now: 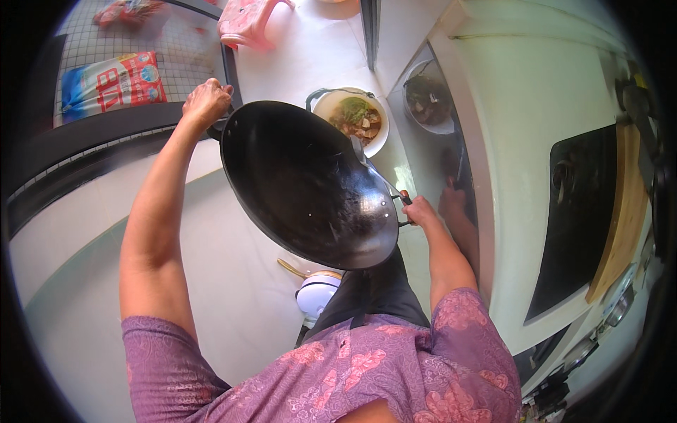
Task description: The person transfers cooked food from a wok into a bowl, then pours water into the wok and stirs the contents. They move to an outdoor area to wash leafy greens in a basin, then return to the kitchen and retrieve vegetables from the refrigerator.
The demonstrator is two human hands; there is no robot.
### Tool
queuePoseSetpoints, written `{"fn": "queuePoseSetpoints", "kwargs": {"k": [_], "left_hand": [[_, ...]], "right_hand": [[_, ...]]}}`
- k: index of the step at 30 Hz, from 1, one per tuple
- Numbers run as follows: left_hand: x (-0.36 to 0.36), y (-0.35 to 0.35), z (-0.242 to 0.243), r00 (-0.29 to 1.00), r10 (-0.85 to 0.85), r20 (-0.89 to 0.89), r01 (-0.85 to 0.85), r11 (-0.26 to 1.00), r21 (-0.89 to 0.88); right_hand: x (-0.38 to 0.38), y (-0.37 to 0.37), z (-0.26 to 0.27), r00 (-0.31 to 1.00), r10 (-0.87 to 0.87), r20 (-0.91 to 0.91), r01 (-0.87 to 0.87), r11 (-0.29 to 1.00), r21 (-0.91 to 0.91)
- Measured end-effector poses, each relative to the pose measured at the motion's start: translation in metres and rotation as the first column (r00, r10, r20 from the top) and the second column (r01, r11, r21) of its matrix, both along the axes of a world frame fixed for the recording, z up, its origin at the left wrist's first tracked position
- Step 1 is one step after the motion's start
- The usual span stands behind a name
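A large black wok (304,185) hangs tilted in front of me, its inside showing dark and shiny with no food in it. My left hand (205,103) grips the loop handle at its far left. My right hand (419,210) is closed around the opposite handle, together with the handle of a metal spatula (359,150). The spatula lies along the wok's right rim, blade pointing away from me. Beyond that rim, a white bucket (385,132) stands on the floor with leafy greens (353,109) and food scraps (365,124) inside.
To my right runs a pale counter (521,174) with a black hob panel (576,211) and a wooden board (624,211). A pink plastic stool (246,24) stands ahead. A printed plastic bag (116,84) lies on tiles at left. By my legs is a white pot (317,296).
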State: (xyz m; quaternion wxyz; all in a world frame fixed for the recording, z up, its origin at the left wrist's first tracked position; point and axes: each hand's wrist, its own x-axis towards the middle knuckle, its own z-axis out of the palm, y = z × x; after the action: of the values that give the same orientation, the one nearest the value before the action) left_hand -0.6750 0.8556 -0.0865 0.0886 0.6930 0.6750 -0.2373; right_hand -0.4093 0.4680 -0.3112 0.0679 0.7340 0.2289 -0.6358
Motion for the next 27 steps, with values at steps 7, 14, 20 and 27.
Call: {"fn": "queuePoseSetpoints", "kwargs": {"k": [7, 14, 20, 27], "left_hand": [[0.027, 0.012, 0.014, 0.95, -0.306, -0.06, 0.299, 0.949, -0.095], [0.044, 0.014, 0.028, 0.896, -0.444, -0.024, 0.439, 0.891, -0.117], [0.049, 0.02, 0.029, 0.889, -0.459, -0.006, 0.458, 0.888, -0.041], [0.053, 0.027, 0.033, 0.907, -0.42, 0.037, 0.419, 0.907, 0.039]], "right_hand": [[-0.002, -0.002, -0.009, 0.998, -0.056, -0.031, 0.056, 0.998, 0.0], [-0.006, -0.003, -0.012, 0.99, -0.105, -0.1, 0.106, 0.994, 0.011], [-0.011, -0.003, -0.008, 0.968, -0.22, -0.124, 0.226, 0.973, 0.04], [-0.013, 0.002, -0.007, 0.972, -0.182, -0.146, 0.184, 0.983, 0.002]]}}
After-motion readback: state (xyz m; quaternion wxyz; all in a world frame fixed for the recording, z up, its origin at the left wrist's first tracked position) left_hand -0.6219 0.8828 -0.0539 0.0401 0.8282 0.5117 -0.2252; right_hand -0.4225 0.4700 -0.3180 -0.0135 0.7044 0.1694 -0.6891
